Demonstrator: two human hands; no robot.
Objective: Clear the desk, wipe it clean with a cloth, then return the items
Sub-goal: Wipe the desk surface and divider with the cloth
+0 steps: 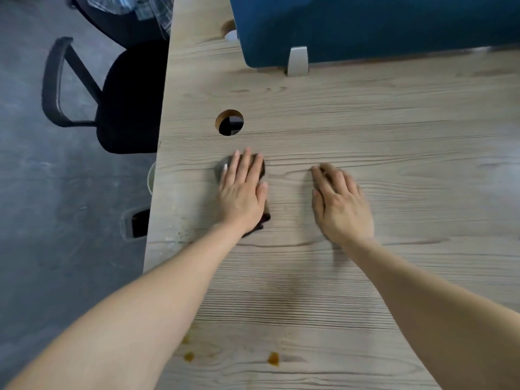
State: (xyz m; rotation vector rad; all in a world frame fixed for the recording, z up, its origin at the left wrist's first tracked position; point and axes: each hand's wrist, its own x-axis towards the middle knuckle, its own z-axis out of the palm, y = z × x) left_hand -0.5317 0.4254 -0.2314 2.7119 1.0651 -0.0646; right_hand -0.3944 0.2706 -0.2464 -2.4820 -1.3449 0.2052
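My left hand (242, 190) lies flat with straight fingers on a dark cloth (264, 218), pressing it onto the wooden desk (394, 164). Most of the cloth is hidden under the palm; only its edges show at the fingertips and beside the wrist. A little to the right, my right hand (340, 204) rests palm down on the bare desk, fingers straight and holding nothing. Brown stains (273, 358) mark the desk near its front edge, between my forearms.
A round cable hole (229, 122) sits just beyond my left hand. A blue divider panel (380, 26) on a grey foot (297, 61) stands along the back of the desk. A black office chair (112, 94) is on the floor to the left of the desk edge.
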